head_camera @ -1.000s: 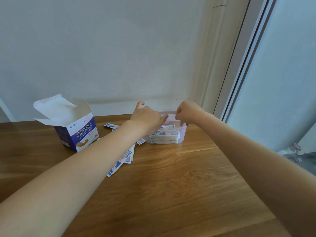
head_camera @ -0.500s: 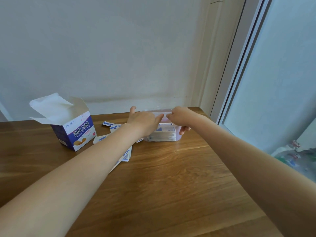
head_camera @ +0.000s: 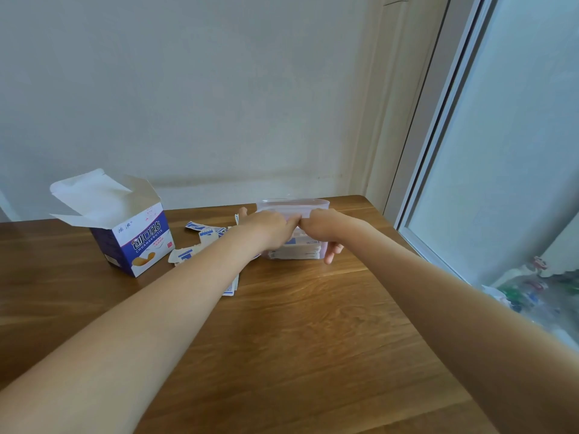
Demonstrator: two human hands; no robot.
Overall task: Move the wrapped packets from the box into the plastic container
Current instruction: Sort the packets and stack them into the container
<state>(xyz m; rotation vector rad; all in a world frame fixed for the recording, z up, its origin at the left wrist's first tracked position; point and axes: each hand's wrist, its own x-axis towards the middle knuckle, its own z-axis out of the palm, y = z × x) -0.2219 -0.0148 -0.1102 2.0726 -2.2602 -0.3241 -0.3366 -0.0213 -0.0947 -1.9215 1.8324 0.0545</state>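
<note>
A wooden counter set into a pale corner beside a window.

The counter is warm brown wood with a clear grain running across it, its far edge meeting a plain off-white wall that carries faint smudges low down. At the right end of that wall stands a cream-painted vertical trim, and just beside it a grey window frame with a dark seal line slants up out of view. The pane looks frosted and bluish-white, letting in soft, even daylight. Low at the right edge lies a blurred patch of green, red and white that cannot be made out.
</note>
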